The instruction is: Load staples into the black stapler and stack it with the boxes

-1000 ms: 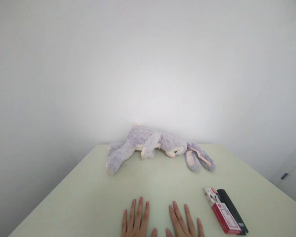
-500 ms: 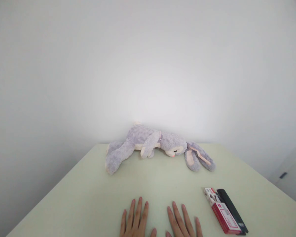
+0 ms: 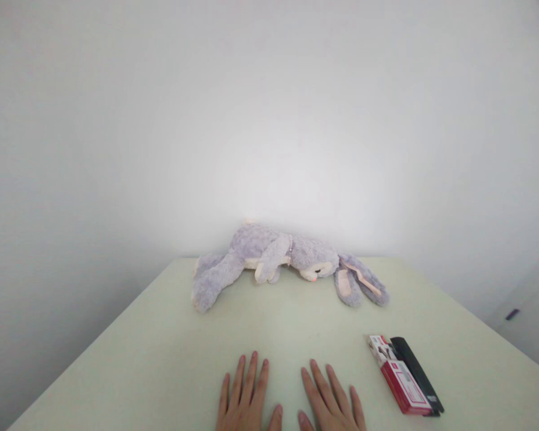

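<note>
A: Where are the hands?

B: Both lie flat on the pale green table (image 3: 161, 335), palms down at its near edge. The left hand (image 3: 245, 402) and the right hand (image 3: 330, 404) sit side by side, thumbs almost meeting, fingers spread and stretched away from the person. Neither one grasps anything; both are released, resting on bare tabletop.

A: What is closest to them?

B: A red and white box (image 3: 400, 383), lying flat just to the right of the right hand, near it but apart. It runs slantwise, its far end pointing toward the middle of the table. A black box (image 3: 415, 374) lies along its right side, touching it or nearly so; the edge between them is too fine to tell.

A: And further off?

B: A grey-lilac plush rabbit (image 3: 269, 260) lies on its side at the far edge of the table, against the white wall (image 3: 269, 120). Its head points right, with the two long ears (image 3: 359, 284) splayed on the tabletop, pink inside. Its legs trail off to the left. It is well apart from both hands.

A: Anything on the rabbit?

B: A thin pinkish band at the neck, perhaps beads.
</note>
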The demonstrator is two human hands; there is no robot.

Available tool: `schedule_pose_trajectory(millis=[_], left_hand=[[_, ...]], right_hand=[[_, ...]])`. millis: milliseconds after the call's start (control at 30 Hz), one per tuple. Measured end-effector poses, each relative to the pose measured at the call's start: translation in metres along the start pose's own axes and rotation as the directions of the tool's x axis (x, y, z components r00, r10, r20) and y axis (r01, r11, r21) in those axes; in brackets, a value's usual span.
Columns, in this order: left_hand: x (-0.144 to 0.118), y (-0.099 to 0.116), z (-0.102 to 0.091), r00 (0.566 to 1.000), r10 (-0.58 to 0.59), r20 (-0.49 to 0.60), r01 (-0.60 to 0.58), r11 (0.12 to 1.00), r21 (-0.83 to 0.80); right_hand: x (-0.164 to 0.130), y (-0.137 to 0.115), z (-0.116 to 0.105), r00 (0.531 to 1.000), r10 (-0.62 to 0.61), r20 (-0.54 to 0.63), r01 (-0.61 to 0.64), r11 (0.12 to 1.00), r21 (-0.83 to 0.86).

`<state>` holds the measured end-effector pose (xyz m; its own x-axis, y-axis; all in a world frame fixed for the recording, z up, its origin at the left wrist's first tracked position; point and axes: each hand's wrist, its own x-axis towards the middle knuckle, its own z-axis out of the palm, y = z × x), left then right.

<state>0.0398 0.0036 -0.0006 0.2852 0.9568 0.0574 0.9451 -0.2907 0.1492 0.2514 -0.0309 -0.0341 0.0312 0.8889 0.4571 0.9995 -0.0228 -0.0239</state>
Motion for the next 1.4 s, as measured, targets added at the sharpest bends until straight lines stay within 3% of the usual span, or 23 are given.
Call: schedule_pose_trajectory(millis=[167, 433, 767, 1400], left_hand=[[-0.0006, 0.0032, -0.0017, 1.0, -0.013, -0.012, 0.013, 1.0, 0.018], [0.0003, 0.0025, -0.0043, 1.0, -0.003, -0.008, 0.003, 1.0, 0.007], [-0.0013, 0.0013, -0.0044, 1.0, 0.0, -0.006, 0.0, 1.0, 0.007], [-0.001, 0.003, -0.0065, 1.0, -0.005, -0.006, 0.005, 1.0, -0.007]], right_hand=[[0.0067, 0.0072, -0.0075, 0.999, -0.036, -0.006, 0.036, 0.998, 0.053], [0.0043, 0.0012, -0.0078, 0.998, -0.069, -0.013, 0.068, 0.997, -0.033], [0.0042, 0.0043, -0.0057, 0.998, -0.069, -0.013, 0.069, 0.997, 0.027], [0.0048, 0.0048, -0.0043, 0.997, -0.075, -0.009, 0.075, 0.997, -0.027]])
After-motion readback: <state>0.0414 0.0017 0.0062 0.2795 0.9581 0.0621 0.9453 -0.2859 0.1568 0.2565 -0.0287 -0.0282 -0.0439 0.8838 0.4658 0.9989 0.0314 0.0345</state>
